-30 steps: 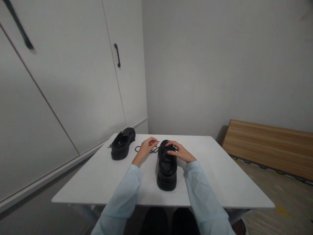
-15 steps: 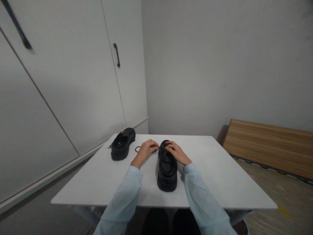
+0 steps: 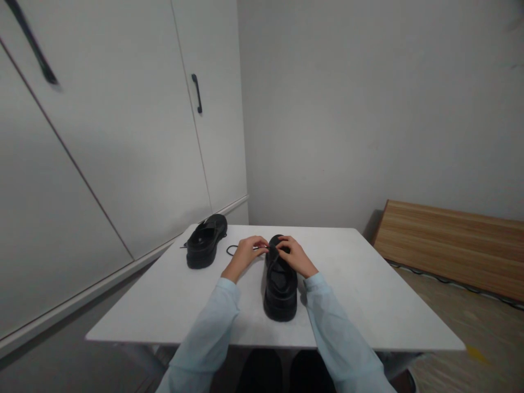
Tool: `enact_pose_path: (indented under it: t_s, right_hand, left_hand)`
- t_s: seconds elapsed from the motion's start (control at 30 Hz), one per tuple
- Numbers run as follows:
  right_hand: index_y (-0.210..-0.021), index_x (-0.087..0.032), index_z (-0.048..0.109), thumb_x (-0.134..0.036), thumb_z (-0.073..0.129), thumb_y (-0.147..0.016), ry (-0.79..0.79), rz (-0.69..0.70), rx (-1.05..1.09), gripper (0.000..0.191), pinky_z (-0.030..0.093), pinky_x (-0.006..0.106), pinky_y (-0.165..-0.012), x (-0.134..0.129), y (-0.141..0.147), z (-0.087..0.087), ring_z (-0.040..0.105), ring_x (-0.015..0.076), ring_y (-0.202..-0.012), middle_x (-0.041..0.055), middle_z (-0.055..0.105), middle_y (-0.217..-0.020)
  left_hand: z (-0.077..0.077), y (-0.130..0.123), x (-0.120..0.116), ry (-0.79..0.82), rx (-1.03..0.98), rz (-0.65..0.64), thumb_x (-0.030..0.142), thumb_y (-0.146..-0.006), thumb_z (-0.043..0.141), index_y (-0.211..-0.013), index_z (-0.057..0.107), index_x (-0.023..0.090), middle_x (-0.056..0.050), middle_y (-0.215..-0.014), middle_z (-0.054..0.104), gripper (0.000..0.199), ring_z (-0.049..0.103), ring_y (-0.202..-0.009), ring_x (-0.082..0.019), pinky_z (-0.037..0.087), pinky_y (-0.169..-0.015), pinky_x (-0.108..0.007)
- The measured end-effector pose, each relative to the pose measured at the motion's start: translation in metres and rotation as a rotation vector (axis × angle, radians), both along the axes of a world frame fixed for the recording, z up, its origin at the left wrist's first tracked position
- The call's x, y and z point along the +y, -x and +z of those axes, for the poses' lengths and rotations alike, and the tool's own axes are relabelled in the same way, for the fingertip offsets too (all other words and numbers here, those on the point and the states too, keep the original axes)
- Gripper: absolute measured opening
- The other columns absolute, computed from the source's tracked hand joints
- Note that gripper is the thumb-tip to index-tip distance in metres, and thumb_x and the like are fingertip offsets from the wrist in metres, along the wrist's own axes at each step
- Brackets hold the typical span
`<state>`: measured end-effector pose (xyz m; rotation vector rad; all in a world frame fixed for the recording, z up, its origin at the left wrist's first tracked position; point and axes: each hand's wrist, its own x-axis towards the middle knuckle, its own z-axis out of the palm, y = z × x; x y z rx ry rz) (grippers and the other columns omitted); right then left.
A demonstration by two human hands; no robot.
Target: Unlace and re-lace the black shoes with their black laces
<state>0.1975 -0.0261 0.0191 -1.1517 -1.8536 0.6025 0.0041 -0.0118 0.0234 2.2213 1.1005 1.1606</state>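
Observation:
A black shoe (image 3: 280, 295) stands upright on the white table in front of me, its heel towards me. My left hand (image 3: 249, 252) is at the shoe's left side, thumb and fingers pinched on a black shoelace (image 3: 231, 249) that loops out over the table to the left. From the right, my right hand (image 3: 295, 255) reaches over the front of the shoe, its fingertips closed together close to the left hand's at the lacing. What the right fingertips grip there is too small to make out.
Another black shoe (image 3: 201, 252) stands at the table's back left, with lace ends sticking out. The white table (image 3: 360, 305) reaches towards a grey wall. White cabinets (image 3: 123, 136) with dark handles are on the left, and a wood-grain board (image 3: 446, 245) leans at the right.
My left hand has shifted slightly right, bringing the lace to the shoe's front. The right fingers have drawn together near it. The shoes stay in place.

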Motion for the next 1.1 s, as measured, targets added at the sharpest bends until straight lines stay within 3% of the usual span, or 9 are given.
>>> enact_pose_path:
  t_s: [0.1,0.27,0.47,0.7,0.9,1.03,1.1]
  right_hand:
    - [-0.076,-0.018,0.069,-0.017,0.066,-0.070,-0.030,-0.019,-0.013,0.007,0.036,0.041,-0.100,0.000,0.002,-0.002,0.051,0.0252,-0.114,0.0110,0.059,-0.111]
    - [-0.081,-0.020,0.067,-0.013,0.068,-0.066,-0.097,-0.015,-0.013,0.017,0.038,0.041,-0.097,0.001,0.004,-0.004,0.053,0.0236,-0.107,0.0070,0.061,-0.103]
    - [-0.076,-0.019,0.066,-0.012,0.067,-0.067,-0.096,-0.062,-0.030,0.012,0.037,0.042,-0.097,0.001,0.007,-0.007,0.052,0.0243,-0.109,0.0085,0.059,-0.107]
    - [-0.070,-0.019,0.065,-0.013,0.063,-0.072,-0.077,-0.084,-0.027,0.006,0.037,0.042,-0.097,0.001,0.010,-0.007,0.051,0.0242,-0.109,0.0097,0.057,-0.108]
    - [-0.071,-0.018,0.063,-0.012,0.059,-0.074,-0.082,-0.086,-0.021,0.008,0.037,0.042,-0.098,0.001,0.009,-0.008,0.050,0.0235,-0.109,0.0094,0.056,-0.108]
    - [-0.070,-0.019,0.061,-0.011,0.057,-0.074,-0.070,-0.088,0.001,0.010,0.037,0.041,-0.099,0.002,0.008,-0.008,0.051,0.0226,-0.109,0.0088,0.055,-0.108]
    - [-0.069,-0.019,0.060,-0.011,0.056,-0.073,-0.065,-0.090,0.018,0.010,0.036,0.041,-0.099,0.001,0.008,-0.007,0.051,0.0220,-0.109,0.0078,0.055,-0.106]
  left_hand:
    - [0.000,-0.001,0.000,0.038,-0.025,0.016,0.027,-0.074,0.067,-0.074,0.068,0.017,-0.001,-0.072,0.068,0.010,0.062,-0.071,-0.015,0.048,-0.072,-0.026]
    - [-0.003,-0.005,0.001,0.081,-0.046,-0.018,0.031,-0.078,0.061,-0.074,0.069,0.018,-0.003,-0.076,0.071,0.016,0.064,-0.073,-0.016,0.049,-0.076,-0.028]
    - [-0.002,-0.006,-0.001,0.141,-0.091,-0.035,0.034,-0.075,0.063,-0.074,0.070,0.019,-0.004,-0.075,0.071,0.017,0.065,-0.074,-0.019,0.050,-0.078,-0.032]
    - [-0.001,0.001,0.000,0.089,-0.055,-0.060,0.018,-0.071,0.063,-0.086,0.067,0.020,-0.002,-0.078,0.067,0.016,0.061,-0.076,-0.015,0.047,-0.074,-0.027]
    - [-0.012,0.008,0.007,-0.052,0.091,0.184,0.007,-0.068,0.056,-0.084,0.064,0.018,-0.001,-0.077,0.059,0.022,0.057,-0.077,-0.016,0.044,-0.075,-0.029]
    - [-0.018,0.012,0.009,-0.064,0.146,0.417,0.019,-0.077,0.056,-0.081,0.063,0.017,-0.004,-0.077,0.058,0.008,0.057,-0.073,-0.017,0.043,-0.072,-0.029]
    - [-0.019,0.013,0.008,-0.028,0.152,0.472,0.027,-0.082,0.053,-0.081,0.063,0.018,-0.004,-0.076,0.060,0.013,0.057,-0.069,-0.016,0.042,-0.068,-0.027]
